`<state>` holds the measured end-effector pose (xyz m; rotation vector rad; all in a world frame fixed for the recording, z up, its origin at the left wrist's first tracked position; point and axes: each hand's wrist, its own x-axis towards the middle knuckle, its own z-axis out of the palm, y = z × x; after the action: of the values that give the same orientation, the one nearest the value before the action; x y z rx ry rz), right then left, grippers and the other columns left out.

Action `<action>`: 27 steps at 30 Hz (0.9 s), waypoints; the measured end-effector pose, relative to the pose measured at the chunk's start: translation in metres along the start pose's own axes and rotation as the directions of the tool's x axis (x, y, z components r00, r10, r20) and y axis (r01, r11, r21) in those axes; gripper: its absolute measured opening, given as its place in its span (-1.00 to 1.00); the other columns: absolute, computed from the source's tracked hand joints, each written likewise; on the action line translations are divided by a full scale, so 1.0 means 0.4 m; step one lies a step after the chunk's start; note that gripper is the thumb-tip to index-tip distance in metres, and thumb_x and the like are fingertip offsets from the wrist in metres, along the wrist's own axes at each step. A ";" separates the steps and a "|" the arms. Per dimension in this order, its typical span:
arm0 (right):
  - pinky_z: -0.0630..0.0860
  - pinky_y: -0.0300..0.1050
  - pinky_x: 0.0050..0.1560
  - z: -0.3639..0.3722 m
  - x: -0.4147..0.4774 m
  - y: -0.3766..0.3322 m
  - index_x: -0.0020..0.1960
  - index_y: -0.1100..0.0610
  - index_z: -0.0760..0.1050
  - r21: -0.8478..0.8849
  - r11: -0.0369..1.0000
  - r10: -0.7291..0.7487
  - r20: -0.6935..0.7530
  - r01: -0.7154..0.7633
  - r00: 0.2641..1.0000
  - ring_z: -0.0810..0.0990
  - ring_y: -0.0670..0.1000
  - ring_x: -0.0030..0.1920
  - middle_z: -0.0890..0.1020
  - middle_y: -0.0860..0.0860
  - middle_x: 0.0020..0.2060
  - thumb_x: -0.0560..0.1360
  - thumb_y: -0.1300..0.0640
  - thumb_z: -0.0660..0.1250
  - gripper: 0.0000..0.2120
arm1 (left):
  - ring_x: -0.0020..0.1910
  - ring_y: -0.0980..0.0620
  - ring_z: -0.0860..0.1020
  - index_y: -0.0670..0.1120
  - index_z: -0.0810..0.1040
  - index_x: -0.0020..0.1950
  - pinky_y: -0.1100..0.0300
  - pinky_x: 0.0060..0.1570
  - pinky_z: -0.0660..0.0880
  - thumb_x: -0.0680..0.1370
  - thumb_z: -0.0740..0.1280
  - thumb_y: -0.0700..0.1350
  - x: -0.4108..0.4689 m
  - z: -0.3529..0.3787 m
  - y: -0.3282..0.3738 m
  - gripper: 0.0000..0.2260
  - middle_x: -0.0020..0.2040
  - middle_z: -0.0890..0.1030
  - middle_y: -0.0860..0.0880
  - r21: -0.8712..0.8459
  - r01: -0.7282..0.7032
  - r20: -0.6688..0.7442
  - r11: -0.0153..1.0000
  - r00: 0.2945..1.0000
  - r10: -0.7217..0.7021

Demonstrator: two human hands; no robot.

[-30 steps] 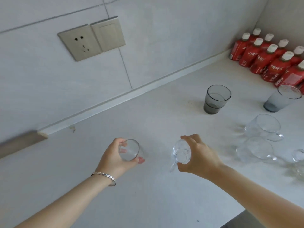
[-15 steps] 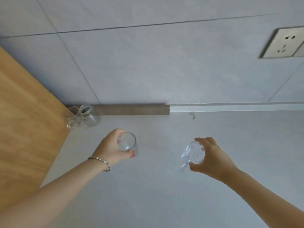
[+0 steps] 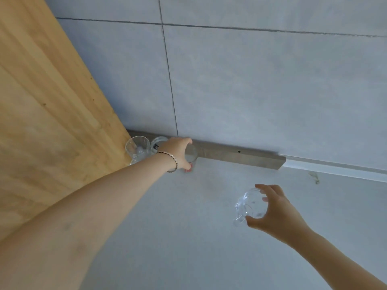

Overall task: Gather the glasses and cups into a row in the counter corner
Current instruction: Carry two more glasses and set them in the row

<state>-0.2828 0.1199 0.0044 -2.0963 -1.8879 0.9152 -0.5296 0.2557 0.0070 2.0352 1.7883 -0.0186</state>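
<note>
My left hand (image 3: 177,152) grips a clear glass tumbler (image 3: 191,154) at the back of the white counter (image 3: 188,237), against the grey strip along the wall. Just left of it, in the corner by the wooden panel, stand a clear glass cup (image 3: 137,148) and a second clear glass (image 3: 158,143), partly hidden behind my wrist. My right hand (image 3: 274,210) holds a clear handled glass mug (image 3: 249,205) above the counter, nearer to me and to the right.
A wooden panel (image 3: 46,114) closes off the left side. The grey tiled wall (image 3: 261,84) rises behind, with a grey skirting strip (image 3: 240,156) at its foot. A small dark mark (image 3: 315,177) sits on the counter at the right.
The view has swung left to the corner. My left hand has carried its tumbler forward to the wall beside the two corner glasses. My right hand still holds the mug.
</note>
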 end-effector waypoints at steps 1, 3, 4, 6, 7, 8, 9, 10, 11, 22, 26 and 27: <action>0.51 -0.17 0.07 0.009 0.021 -0.009 0.38 0.01 0.29 -0.009 1.000 0.004 0.010 -0.004 1.000 0.56 0.00 0.14 0.35 -0.12 0.19 0.23 0.01 0.54 -0.21 | 0.29 -0.10 0.46 -0.04 0.34 0.37 0.04 0.23 0.45 0.28 0.53 -0.03 0.017 0.000 -0.008 -0.29 0.30 0.51 -0.07 0.031 -0.011 0.009 0.999 1.000 0.011; 0.52 -0.15 0.09 0.028 0.067 -0.030 0.40 0.01 0.27 -0.035 0.999 -0.009 0.039 0.011 0.999 0.55 0.01 0.15 0.35 -0.08 0.26 0.22 0.01 0.53 -0.19 | 0.27 -0.10 0.48 -0.02 0.33 0.38 0.05 0.23 0.46 0.28 0.53 -0.03 0.045 0.000 -0.026 -0.29 0.29 0.52 -0.08 0.067 -0.026 0.023 0.997 0.999 0.024; 0.52 -0.14 0.11 0.038 0.092 -0.043 0.41 0.02 0.26 -0.049 0.998 -0.023 0.059 0.025 0.998 0.55 0.02 0.16 0.34 -0.07 0.28 0.23 0.00 0.53 -0.18 | 0.26 -0.11 0.48 -0.02 0.33 0.38 0.05 0.23 0.46 0.28 0.53 -0.03 0.057 -0.001 -0.035 -0.28 0.29 0.51 -0.08 0.072 -0.031 0.033 0.997 0.999 0.028; 0.50 -0.16 0.14 0.054 0.146 -0.077 0.43 0.02 0.22 -0.081 0.995 -0.047 0.103 0.055 0.994 0.54 0.02 0.16 0.31 -0.06 0.31 0.24 -0.01 0.51 -0.16 | 0.26 -0.11 0.48 -0.01 0.32 0.39 0.04 0.24 0.45 0.29 0.52 -0.06 0.079 -0.003 -0.053 -0.29 0.30 0.50 -0.09 0.073 -0.049 0.049 0.996 0.998 0.045; 0.49 -0.17 0.13 0.060 0.173 -0.096 0.44 0.01 0.21 -0.095 0.993 -0.060 0.119 0.072 0.991 0.54 0.03 0.15 0.30 -0.06 0.32 0.25 -0.01 0.50 -0.16 | 0.27 -0.11 0.47 -0.01 0.32 0.39 0.04 0.25 0.44 0.30 0.52 -0.07 0.087 -0.003 -0.060 -0.29 0.30 0.49 -0.09 0.072 -0.064 0.057 0.995 0.997 0.060; 0.49 -0.17 0.11 0.065 0.200 -0.116 0.44 0.00 0.20 -0.108 0.990 -0.080 0.125 0.094 0.989 0.54 0.03 0.15 0.29 -0.06 0.33 0.25 0.00 0.50 -0.16 | 0.28 -0.11 0.46 -0.02 0.32 0.40 0.04 0.27 0.43 0.30 0.51 -0.09 0.093 -0.002 -0.065 -0.29 0.31 0.47 -0.10 0.069 -0.084 0.067 0.994 0.995 0.080; 0.49 -0.15 0.11 0.070 0.227 -0.135 0.43 -0.01 0.21 -0.119 0.986 -0.101 0.124 0.115 0.987 0.54 0.03 0.15 0.29 -0.06 0.34 0.25 0.00 0.50 -0.17 | 0.29 -0.10 0.44 -0.02 0.31 0.41 0.04 0.28 0.41 0.31 0.51 -0.11 0.098 0.000 -0.070 -0.29 0.32 0.45 -0.10 0.063 -0.106 0.078 0.992 0.992 0.101; 0.50 -0.14 0.10 0.075 0.251 -0.152 0.42 -0.02 0.22 -0.131 0.982 -0.118 0.119 0.133 0.986 0.54 0.04 0.15 0.29 -0.05 0.34 0.25 0.00 0.50 -0.18 | 0.31 -0.10 0.43 -0.02 0.30 0.41 0.05 0.30 0.40 0.32 0.50 -0.12 0.102 0.004 -0.074 -0.30 0.33 0.43 -0.10 0.057 -0.125 0.086 0.990 0.989 0.120; 0.51 -0.12 0.08 0.079 0.274 -0.167 0.41 -0.03 0.23 -0.139 0.980 -0.127 0.116 0.143 0.985 0.54 0.05 0.13 0.29 -0.04 0.33 0.25 0.01 0.50 -0.20 | 0.32 -0.09 0.41 -0.02 0.29 0.42 0.05 0.31 0.39 0.34 0.49 -0.12 0.105 0.008 -0.078 -0.30 0.35 0.41 -0.09 0.056 -0.141 0.088 0.988 0.987 0.136; 0.46 -0.02 0.22 0.148 0.334 -0.194 0.52 0.03 -0.02 0.024 0.999 -0.023 0.011 0.022 1.000 0.40 0.14 0.31 0.23 0.10 0.35 0.31 -0.03 0.51 -0.03 | 0.43 -0.06 0.30 -0.01 0.19 0.49 0.11 0.39 0.28 0.43 0.42 -0.20 0.099 0.016 -0.086 -0.32 0.47 0.29 -0.05 0.033 -0.157 0.062 0.987 0.986 0.155; 0.47 -0.04 0.18 0.175 0.354 -0.212 0.50 0.07 0.05 0.131 0.989 0.070 -0.036 -0.065 0.997 0.48 0.18 0.24 0.32 0.16 0.30 0.37 0.01 0.47 -0.14 | 0.45 -0.05 0.28 -0.01 0.19 0.49 0.12 0.41 0.27 0.43 0.41 -0.24 0.103 0.018 -0.084 -0.31 0.48 0.28 -0.04 0.028 -0.152 0.059 0.988 0.987 0.150; 0.47 -0.03 0.20 0.181 0.359 -0.217 0.51 0.08 0.04 0.163 0.984 0.078 -0.037 -0.071 0.996 0.48 0.18 0.24 0.32 0.16 0.31 0.37 0.03 0.48 -0.13 | 0.45 -0.04 0.28 -0.01 0.19 0.49 0.12 0.42 0.27 0.43 0.41 -0.25 0.103 0.018 -0.085 -0.30 0.49 0.27 -0.03 0.022 -0.149 0.064 0.989 0.987 0.147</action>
<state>-0.3939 0.2525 -0.0548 -2.0855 -1.6644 0.9947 -0.5531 0.2950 -0.0216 2.1566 1.6038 -0.0614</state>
